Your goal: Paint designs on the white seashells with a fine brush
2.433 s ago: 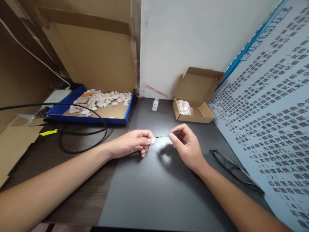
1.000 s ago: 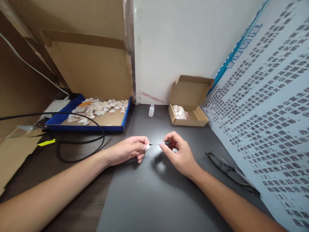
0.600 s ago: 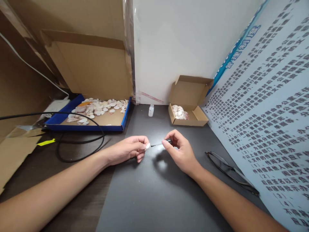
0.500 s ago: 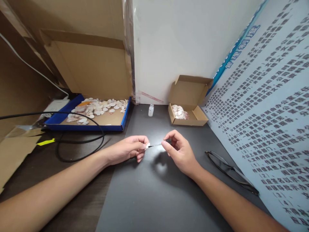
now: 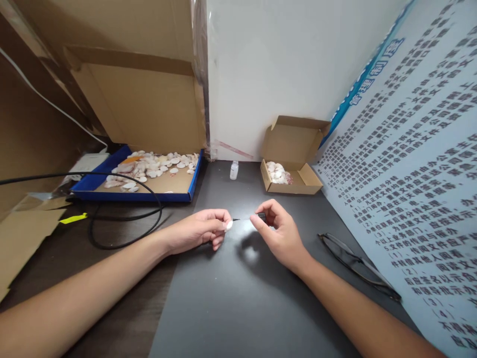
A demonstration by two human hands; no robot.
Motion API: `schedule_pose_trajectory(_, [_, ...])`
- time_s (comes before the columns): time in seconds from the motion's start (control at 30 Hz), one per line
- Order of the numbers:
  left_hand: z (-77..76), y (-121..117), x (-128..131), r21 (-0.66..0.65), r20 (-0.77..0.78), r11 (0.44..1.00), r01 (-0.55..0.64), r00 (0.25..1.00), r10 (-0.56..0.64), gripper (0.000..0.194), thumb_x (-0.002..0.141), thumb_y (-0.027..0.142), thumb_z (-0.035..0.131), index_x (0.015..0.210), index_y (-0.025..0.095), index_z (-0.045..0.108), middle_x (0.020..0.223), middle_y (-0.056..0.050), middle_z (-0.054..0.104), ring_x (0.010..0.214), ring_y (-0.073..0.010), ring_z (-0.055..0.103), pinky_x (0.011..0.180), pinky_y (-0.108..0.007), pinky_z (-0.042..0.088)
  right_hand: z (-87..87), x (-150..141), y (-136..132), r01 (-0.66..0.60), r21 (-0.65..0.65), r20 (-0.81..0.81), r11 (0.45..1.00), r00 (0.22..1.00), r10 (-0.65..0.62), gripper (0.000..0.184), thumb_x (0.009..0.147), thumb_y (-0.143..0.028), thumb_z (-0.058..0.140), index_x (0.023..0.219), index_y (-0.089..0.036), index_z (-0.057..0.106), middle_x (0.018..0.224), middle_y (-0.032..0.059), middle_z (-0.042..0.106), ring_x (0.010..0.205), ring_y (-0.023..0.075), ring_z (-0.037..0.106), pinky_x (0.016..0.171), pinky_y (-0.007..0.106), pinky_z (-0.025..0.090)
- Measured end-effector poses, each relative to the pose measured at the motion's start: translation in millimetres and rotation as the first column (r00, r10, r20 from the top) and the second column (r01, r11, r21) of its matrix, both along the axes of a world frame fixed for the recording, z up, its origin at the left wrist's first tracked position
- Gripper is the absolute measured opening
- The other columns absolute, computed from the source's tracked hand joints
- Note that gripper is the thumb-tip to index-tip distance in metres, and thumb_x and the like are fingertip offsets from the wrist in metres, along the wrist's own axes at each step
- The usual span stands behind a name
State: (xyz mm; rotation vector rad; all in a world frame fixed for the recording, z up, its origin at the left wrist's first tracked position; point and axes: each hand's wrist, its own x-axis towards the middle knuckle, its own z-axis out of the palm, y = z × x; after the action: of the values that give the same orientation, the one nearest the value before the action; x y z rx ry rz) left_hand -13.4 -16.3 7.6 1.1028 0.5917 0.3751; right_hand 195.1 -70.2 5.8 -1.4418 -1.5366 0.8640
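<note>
Nearside of the bottle (image 5: pixel 234 171): left hand (image 5: pixel 203 230) pinches shell (image 5: pixel 229 225), right hand (image 5: pixel 279 231) grips brush (image 5: pixel 237 220) by dark cap (image 5: pixel 262 217); excess brush pressure could dislodge the shell.

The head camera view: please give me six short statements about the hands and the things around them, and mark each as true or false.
1. The left hand holds a small white shell-like piece. True.
2. The right hand holds nothing. False: it holds a thin brush.
3. The small bottle lies on its side. False: it stands upright.
4. The small cardboard box has its lid open. True.
5. The glasses are inside that box. False: they lie on the desk, beside the right forearm.
6. Many shells lie in the blue-sided tray. True.
</note>
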Motion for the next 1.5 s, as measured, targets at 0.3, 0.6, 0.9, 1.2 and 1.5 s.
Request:
schedule_pose_trajectory(0.3, [-0.2, 0.3, 0.4, -0.001, -0.001, 1.0, -0.004, 1.0, 0.004, 0.011, 0.083, 0.022, 0.058, 0.08, 0.014, 0.051, 0.067, 0.003, 0.041, 0.058, -0.0079, 0.042, 0.059, -0.023, 0.041, 0.8, 1.2, -1.3, -0.005, -0.026, 0.043, 1.0, 0.999, 0.006, 0.045, 0.081, -0.053, 0.052, 0.088, -0.008, 0.047, 0.071, 0.0006, 0.045, 0.061, -0.0043, 0.037, 0.057, 0.006, 0.033])
schedule_pose_trajectory(0.6, [1.3, 0.2, 0.3, -0.028, 0.017, 0.999, -0.02, 1.0, 0.02, 0.011, 0.083, 0.023, 0.058, 0.081, 0.014, 0.051, 0.07, 0.002, 0.042, 0.058, -0.0077, 0.042, 0.058, -0.023, 0.041, -0.6, 1.0, -1.4, -0.045, -0.04, -0.013, 0.998, 0.999, 0.045, 0.045, 0.082, -0.052, 0.052, 0.094, -0.009, 0.044, 0.073, 0.0005, 0.044, 0.062, -0.0042, 0.036, 0.056, 0.005, 0.032])
schedule_pose_trajectory(0.9, [2.1, 0.1, 0.8, -0.071, 0.03, 0.997, -0.038, 0.999, 0.041, 0.012, 0.083, 0.023, 0.058, 0.081, 0.014, 0.05, 0.068, 0.002, 0.041, 0.057, -0.0079, 0.042, 0.058, -0.023, 0.041, -2.6, 1.4, -0.7, -0.083, -0.06, -0.062, 0.995, 0.995, 0.08, 0.048, 0.082, -0.055, 0.052, 0.094, -0.01, 0.041, 0.072, -0.0006, 0.041, 0.06, -0.0047, 0.034, 0.056, 0.006, 0.033])
schedule_pose_trajectory(1.2, [3.4, -0.8, 1.4, -0.051, 0.011, 0.998, -0.042, 0.999, 0.043, 0.011, 0.082, 0.022, 0.058, 0.081, 0.014, 0.051, 0.067, 0.002, 0.041, 0.057, -0.0081, 0.041, 0.057, -0.023, 0.04, -1.0, 2.2, 0.3, -0.083, -0.062, -0.041, 0.995, 0.996, 0.081, 0.048, 0.081, -0.055, 0.053, 0.092, -0.01, 0.042, 0.072, -0.0003, 0.042, 0.061, -0.0043, 0.035, 0.057, 0.007, 0.033])
schedule_pose_trajectory(1.5, [2.3, -1.7, 1.8, -0.022, -0.008, 0.999, -0.032, 0.999, 0.032, 0.012, 0.082, 0.022, 0.058, 0.08, 0.014, 0.05, 0.067, 0.003, 0.041, 0.057, -0.0082, 0.041, 0.058, -0.023, 0.04, 0.5, 1.6, -0.4, -0.076, -0.041, -0.018, 0.996, 0.997, 0.075, 0.046, 0.081, -0.053, 0.053, 0.092, -0.01, 0.043, 0.072, 0.0002, 0.044, 0.061, -0.004, 0.035, 0.057, 0.007, 0.033])
